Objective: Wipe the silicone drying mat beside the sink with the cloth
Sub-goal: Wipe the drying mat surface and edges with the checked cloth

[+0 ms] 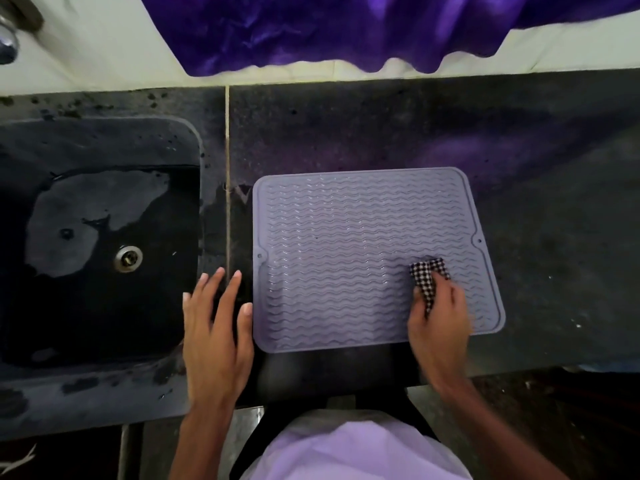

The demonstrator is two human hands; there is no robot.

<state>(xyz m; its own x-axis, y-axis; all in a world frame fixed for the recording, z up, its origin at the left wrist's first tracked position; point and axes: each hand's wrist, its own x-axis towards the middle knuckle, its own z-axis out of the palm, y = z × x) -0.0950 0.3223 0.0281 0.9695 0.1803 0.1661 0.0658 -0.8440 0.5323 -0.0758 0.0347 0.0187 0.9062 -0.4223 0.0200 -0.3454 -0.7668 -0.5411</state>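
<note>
A grey-lilac silicone drying mat (346, 244) with wavy ridges lies flat on the dark counter, just right of the sink. My right hand (440, 323) rests on the mat's near right part and grips a folded black-and-white checked cloth (429, 275), which presses on the mat and sticks out beyond my fingers. My left hand (218, 330) lies flat on the counter with fingers spread, between the sink and the mat's left edge, its thumb close to that edge.
A dark sink (69, 306) with a metal drain (129, 258) and wet patches sits at the left. A tap (8, 43) shows at the top left. Purple fabric (346, 29) hangs over the back wall. Counter stretches right of the mat; its front edge is near my body.
</note>
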